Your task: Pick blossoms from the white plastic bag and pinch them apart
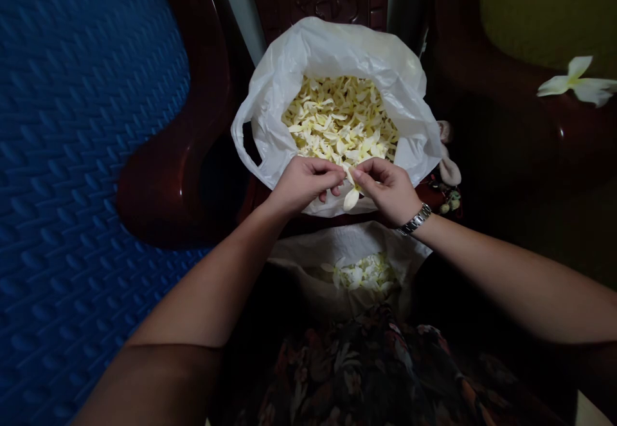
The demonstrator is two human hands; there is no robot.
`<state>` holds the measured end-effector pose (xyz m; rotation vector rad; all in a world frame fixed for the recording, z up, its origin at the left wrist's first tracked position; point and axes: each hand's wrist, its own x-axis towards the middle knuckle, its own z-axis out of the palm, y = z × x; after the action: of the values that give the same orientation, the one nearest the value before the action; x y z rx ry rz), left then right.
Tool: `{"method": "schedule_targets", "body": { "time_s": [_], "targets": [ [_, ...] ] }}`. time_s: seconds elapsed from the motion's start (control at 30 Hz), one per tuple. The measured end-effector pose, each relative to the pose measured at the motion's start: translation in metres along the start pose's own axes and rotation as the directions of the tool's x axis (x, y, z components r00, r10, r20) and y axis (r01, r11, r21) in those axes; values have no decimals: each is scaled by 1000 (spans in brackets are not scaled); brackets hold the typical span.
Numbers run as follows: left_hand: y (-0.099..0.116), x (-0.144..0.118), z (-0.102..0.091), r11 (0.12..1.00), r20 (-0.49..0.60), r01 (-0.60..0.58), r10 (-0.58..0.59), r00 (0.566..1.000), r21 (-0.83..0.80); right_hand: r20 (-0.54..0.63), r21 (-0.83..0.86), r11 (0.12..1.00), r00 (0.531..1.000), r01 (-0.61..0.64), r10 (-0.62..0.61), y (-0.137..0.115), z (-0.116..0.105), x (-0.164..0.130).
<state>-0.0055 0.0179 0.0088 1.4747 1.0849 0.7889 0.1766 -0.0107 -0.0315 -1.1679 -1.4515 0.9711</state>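
A white plastic bag (308, 53) stands open on a dark red plastic chair, filled with several pale yellow-white flowers (337, 117). At its near rim my left hand (303, 182) and my right hand (385, 188) meet, both pinching one white flower (351, 196) whose petal hangs down between them. A metal watch (415, 219) sits on my right wrist. Below my hands, a second white bag (337, 246) on my lap holds a small heap of flowers (366, 275).
A blue textured mat (72, 156) covers the floor at left. The dark red chair arm (168, 175) curves left of the bag. Another dark chair at right carries a single white flower (578, 82). Small buds (448, 202) lie right of the bag.
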Motion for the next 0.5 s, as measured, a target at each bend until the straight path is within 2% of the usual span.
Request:
{"method": "schedule_targets", "body": {
  "time_s": [0.5],
  "targets": [
    [-3, 1, -2, 1000, 14, -22, 22, 1000, 12, 87, 232, 957, 983, -175, 159, 0, 2, 1]
  ]
}}
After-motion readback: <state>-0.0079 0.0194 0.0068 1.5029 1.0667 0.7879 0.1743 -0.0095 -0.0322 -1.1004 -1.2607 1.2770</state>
